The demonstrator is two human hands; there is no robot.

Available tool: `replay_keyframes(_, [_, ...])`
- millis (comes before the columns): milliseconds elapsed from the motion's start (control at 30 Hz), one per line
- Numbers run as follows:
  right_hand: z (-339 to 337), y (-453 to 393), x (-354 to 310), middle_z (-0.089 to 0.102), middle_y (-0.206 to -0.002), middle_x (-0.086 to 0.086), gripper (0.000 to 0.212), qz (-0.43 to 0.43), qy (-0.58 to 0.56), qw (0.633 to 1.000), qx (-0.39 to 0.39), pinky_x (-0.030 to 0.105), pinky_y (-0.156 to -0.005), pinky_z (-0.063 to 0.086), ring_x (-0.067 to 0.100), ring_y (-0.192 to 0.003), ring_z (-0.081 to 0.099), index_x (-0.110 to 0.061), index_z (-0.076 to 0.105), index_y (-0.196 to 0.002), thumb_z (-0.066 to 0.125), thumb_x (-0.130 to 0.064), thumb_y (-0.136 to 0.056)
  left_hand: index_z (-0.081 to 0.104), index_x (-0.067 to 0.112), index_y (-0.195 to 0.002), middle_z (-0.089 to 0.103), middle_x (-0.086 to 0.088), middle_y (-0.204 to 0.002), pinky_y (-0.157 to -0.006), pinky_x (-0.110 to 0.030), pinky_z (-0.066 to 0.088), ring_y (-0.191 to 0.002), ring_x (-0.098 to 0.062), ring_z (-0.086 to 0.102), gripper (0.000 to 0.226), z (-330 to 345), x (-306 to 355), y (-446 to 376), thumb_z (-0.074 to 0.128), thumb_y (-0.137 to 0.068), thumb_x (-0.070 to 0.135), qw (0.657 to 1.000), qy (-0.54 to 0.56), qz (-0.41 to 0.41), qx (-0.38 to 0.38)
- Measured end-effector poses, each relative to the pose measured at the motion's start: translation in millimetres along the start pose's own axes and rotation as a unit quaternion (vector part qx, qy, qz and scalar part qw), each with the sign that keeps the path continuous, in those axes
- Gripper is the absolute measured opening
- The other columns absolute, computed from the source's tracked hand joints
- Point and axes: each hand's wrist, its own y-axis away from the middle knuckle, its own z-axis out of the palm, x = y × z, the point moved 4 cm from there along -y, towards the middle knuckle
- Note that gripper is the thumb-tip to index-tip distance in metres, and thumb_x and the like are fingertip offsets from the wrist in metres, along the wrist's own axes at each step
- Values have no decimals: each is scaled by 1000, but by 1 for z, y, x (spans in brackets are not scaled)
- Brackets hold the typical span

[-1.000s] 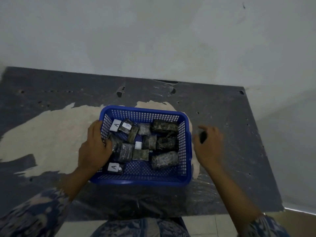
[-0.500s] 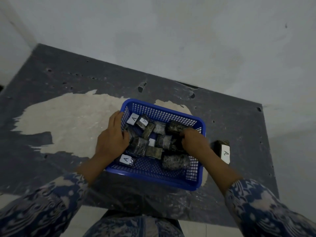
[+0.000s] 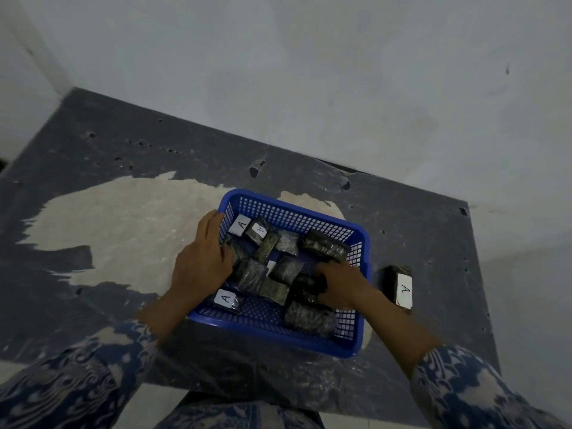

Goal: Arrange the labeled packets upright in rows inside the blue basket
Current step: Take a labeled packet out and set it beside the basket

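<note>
Both hands [image 3: 339, 284] among basket [image 3: 359, 342] packets [image 3: 280, 270] — grip unclear.

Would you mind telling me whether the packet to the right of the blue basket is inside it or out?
Out. The packet lies on the table, apart from the blue basket, white A label up.

Blue basket [image 3: 360, 345] crowded with packets [image 3: 280, 267], near floor strip open, table [image 3: 433, 230] right mostly bare
</note>
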Motion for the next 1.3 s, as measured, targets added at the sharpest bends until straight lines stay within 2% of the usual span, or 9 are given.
replay_keyframes(267, [1,46,-5,57,-82,4,33,24,-158,982,100,32,-55,42,20,-67,55,-22,32,-106,56,-35,-89,31,12,-149,31,-6,-156,-48,-28,41,-57,-18,53,68,-3,5,0,62,-89,19,1000,1,2,-1])
replay_keyframes(433, [-5,69,2,53,-76,6,22,78,-417,891,162,32,-57,40,15,-62,49,-21,39,-95,56,-34,-89,32,11,-147,34,-7,-153,-44,-27,42,-55,-18,53,67,-4,7,1,63,-88,16,1000,-3,12,0])
replay_keyframes(500, [-2,79,8,54,-84,8,14,94,-569,801,162,35,-63,44,18,-72,56,-18,43,-92,56,-23,-91,32,11,-146,34,-7,-153,-46,-28,44,-59,-18,54,67,-5,8,1,63,-88,16,1000,0,18,1])
replay_keyframes(633, [13,101,10,67,-117,20,22,41,-872,474,114,43,-67,56,39,-96,69,-11,51,-117,49,-10,-95,32,12,-146,35,-8,-153,-53,-30,46,-70,-21,58,67,-5,10,2,65,-88,16,1000,5,19,1])
replay_keyframes(800, [34,128,17,70,-115,18,35,25,-923,360,136,34,-59,56,29,-79,69,-13,77,-107,55,-35,-90,29,12,-147,34,-10,-152,-63,-41,52,-90,-38,63,68,-5,12,2,65,-89,16,1000,-8,12,-8])
replay_keyframes(900, [61,135,35,63,-120,25,43,69,-925,308,213,35,-53,54,35,-82,62,-9,61,-128,43,-33,-97,28,13,-148,33,-11,-152,-76,-53,52,-106,-44,58,69,-5,14,2,64,-89,17,1000,-18,-8,-17])
replay_keyframes(967, [83,139,48,64,-113,23,39,134,-888,356,259,33,-53,52,32,-81,62,-9,54,-127,38,-30,-99,29,12,-147,33,-12,-151,-79,-57,50,-108,-47,56,69,-6,14,2,65,-89,16,999,-21,-17,-21])
replay_keyframes(1100, [122,146,74,62,-97,8,25,298,-687,580,319,28,-59,47,16,-75,60,-23,47,-98,68,-31,-87,31,11,-144,35,-15,-148,-76,-58,49,-104,-50,57,67,-6,13,3,66,-87,13,999,-42,-7,-12])
replay_keyframes(1300, [159,137,85,51,-103,-6,55,310,-490,729,363,24,-73,41,11,-91,52,-26,47,-108,86,-31,-70,30,16,-142,33,-11,-148,-74,-60,50,-101,-50,58,67,-5,13,2,67,-87,13,998,-57,9,-12])
